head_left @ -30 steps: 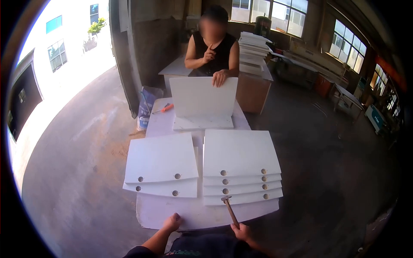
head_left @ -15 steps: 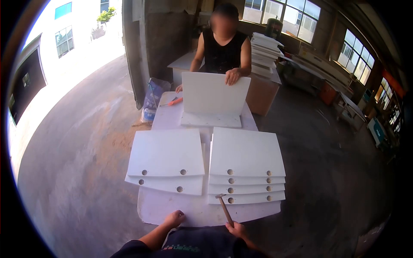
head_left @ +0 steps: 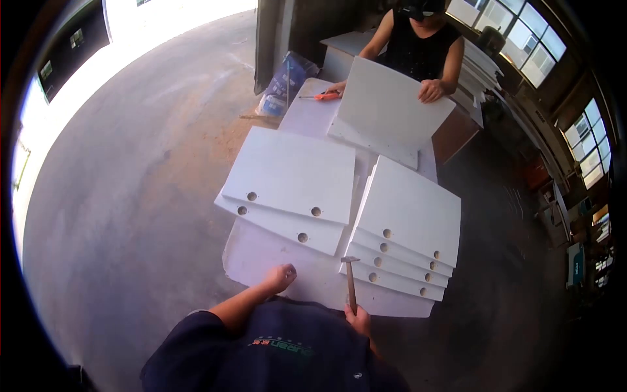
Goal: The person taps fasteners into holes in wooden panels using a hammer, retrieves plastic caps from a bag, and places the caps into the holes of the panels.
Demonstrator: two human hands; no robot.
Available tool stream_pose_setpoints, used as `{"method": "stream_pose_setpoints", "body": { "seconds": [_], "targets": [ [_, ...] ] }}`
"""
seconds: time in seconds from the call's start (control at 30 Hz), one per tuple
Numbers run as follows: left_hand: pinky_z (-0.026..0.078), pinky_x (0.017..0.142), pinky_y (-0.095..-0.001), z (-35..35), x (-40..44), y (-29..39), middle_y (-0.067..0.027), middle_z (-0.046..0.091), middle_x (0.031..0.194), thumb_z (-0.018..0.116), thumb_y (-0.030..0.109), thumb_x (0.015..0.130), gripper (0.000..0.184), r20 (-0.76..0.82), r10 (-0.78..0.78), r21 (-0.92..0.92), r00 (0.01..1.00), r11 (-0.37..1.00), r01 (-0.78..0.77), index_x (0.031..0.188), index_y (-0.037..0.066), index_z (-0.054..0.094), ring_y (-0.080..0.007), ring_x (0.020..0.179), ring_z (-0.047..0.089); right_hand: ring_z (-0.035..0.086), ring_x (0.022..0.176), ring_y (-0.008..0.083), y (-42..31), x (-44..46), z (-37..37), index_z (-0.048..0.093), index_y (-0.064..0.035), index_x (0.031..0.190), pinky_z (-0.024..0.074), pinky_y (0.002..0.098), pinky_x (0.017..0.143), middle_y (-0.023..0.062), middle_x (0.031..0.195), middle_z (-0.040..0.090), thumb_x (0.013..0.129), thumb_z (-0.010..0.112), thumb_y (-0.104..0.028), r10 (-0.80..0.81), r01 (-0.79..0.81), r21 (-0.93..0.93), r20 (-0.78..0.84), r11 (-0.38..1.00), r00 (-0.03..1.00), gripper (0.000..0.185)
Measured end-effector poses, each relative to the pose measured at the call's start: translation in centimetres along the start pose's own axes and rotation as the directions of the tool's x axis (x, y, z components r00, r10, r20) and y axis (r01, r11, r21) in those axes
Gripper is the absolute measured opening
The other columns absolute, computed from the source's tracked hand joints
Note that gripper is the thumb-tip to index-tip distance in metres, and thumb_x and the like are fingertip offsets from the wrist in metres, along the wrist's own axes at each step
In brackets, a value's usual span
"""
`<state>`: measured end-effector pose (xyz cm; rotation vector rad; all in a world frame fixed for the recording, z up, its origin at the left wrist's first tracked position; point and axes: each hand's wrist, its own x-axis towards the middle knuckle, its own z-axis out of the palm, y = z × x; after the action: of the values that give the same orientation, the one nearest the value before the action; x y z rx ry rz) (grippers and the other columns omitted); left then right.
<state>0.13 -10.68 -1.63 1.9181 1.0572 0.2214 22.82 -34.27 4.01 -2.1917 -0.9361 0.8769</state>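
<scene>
My right hand [head_left: 358, 319] is wrapped round the wooden handle of a hammer [head_left: 351, 287], its metal head up beside the near corner of the right stack of white panels [head_left: 411, 202]. Near the table's front edge, my left hand [head_left: 281, 277] is curled closed; whether anything is inside cannot be made out. Beyond it lies the left stack of white panels [head_left: 294, 173]. Both stacks are fanned, and each visible panel has two round holes along its near edge.
Across the white table [head_left: 261, 251], a person [head_left: 424, 46] holds a white panel [head_left: 392, 101] upright, tilted. An orange-handled tool [head_left: 326, 96] lies by that person's hand. A blue and white bag [head_left: 287, 81] stands on the floor beyond the table's left side.
My view has turned, so the table now appears slanted and higher up. The hammer stays in my right hand, and my left hand remains curled. The co-worker's panel is now tilted.
</scene>
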Motion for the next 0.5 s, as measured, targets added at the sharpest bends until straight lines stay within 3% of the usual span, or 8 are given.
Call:
{"method": "stream_pose_setpoints", "body": {
  "seconds": [0.1,0.23,0.43,0.5],
  "targets": [
    [0.054,0.075,-0.0411,-0.7,-0.2,-1.5,-0.0165,0.068,0.095,0.065,0.016,0.086,0.014,-0.098,0.123,-0.032,0.988,0.991,-0.127,0.096,0.007,0.064,-0.0333,0.086,0.068,0.054,0.060,0.0165,-3.3,-0.8,0.1,0.061,-0.0015,0.084,0.0436,0.0357,0.059,0.0057,0.064,0.057,0.096,0.061,-0.036,0.047,-0.050,0.107,0.026,0.993,0.999,0.037],
    [0.053,0.074,-0.0415,-2.2,-1.1,-1.6,-0.0157,0.067,0.095,0.064,0.014,0.084,0.014,-0.147,0.034,-0.085,0.989,0.995,-0.047,0.096,0.005,0.063,-0.0327,0.084,0.066,0.046,0.056,0.0080,-4.0,0.7,1.5,0.054,-0.0056,0.077,0.0367,0.0288,0.053,-0.0026,0.061,0.050,0.097,0.063,-0.031,0.066,-0.084,0.231,0.083,0.969,0.994,0.033],
    [0.051,0.075,-0.0410,-4.9,-3.2,-1.9,-0.0155,0.066,0.096,0.059,0.014,0.086,0.018,-0.184,-0.048,-0.094,0.982,0.995,0.031,0.101,0.005,0.063,-0.0325,0.084,0.065,0.044,0.053,0.0077,-4.8,2.4,3.9,0.054,-0.0052,0.076,0.0356,0.0282,0.050,-0.0033,0.060,0.049,0.097,0.063,-0.032,0.009,-0.044,0.187,0.182,0.981,0.983,0.036],
    [0.051,0.076,-0.0415,-6.0,-3.4,-2.1,-0.0161,0.066,0.095,0.057,0.014,0.087,0.019,-0.185,-0.079,-0.115,0.979,0.992,0.059,0.102,0.005,0.064,-0.0330,0.085,0.064,0.049,0.055,0.0109,-5.3,3.0,4.6,0.056,-0.0030,0.075,0.0401,0.0305,0.053,0.0002,0.059,0.052,0.096,0.064,-0.033,0.044,-0.073,0.147,0.191,0.986,0.981,0.037]
  ]
}}
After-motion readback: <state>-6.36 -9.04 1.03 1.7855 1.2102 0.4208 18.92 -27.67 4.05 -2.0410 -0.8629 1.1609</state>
